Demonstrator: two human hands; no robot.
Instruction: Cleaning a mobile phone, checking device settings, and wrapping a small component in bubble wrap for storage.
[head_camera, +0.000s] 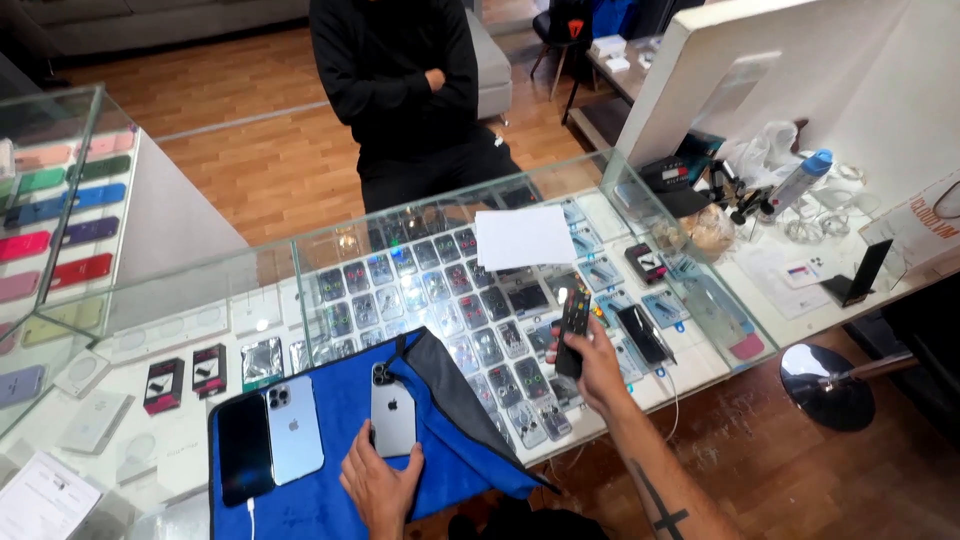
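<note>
Floor: warm wooden planks (250, 150), running beyond the glass counter (300, 270).
Sofa: grey (150, 20), at the far wall behind the counter.
Chair: dark (560, 30), right of the sofa.
Partition: white slanted panel (760, 70), at the counter's right end.
Stool: chrome base (825, 385), below that end.

On a glass counter (300, 262), the left hand (380, 482) grips a grey phone (393, 412), back up, over a blue mat (340, 470). The right hand (595, 362) holds a black remote (572, 330) upright. Two more phones (270, 440) lie side by side on the mat. A person in black (400, 80) stands opposite, arms folded.
</note>
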